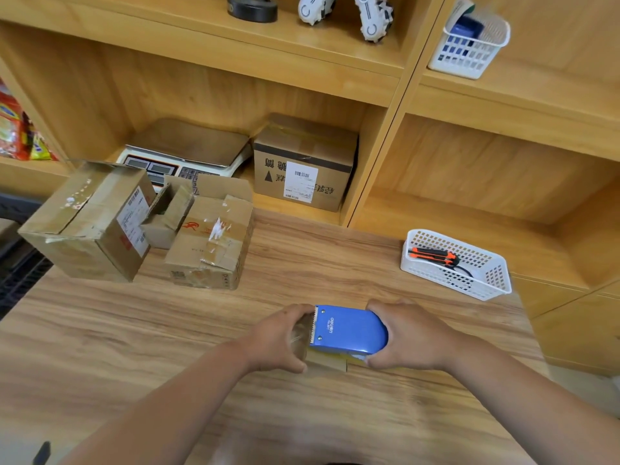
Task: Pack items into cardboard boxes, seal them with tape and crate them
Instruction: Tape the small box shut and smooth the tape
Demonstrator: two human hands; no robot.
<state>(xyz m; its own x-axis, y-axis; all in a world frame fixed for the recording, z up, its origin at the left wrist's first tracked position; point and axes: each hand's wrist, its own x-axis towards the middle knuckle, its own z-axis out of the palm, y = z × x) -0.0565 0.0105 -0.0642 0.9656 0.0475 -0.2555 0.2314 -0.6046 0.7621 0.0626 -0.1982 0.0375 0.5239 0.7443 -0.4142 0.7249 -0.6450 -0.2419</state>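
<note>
**Taping a small box at the worktop's near-centre**

Right hand [412, 333]: grip closed round the rounded end of the blue tape dispenser [349, 330]. Left hand [285, 337]: fingers curled in a close grip on the left end of the small cardboard box [327, 364], beside the dispenser's toothed edge. The box lay on the worktop [302, 256] under the dispenser, mostly hidden. Three used cartons [87, 219] stood far left. A white basket [483, 283] at right held an orange knife [432, 255].
</note>
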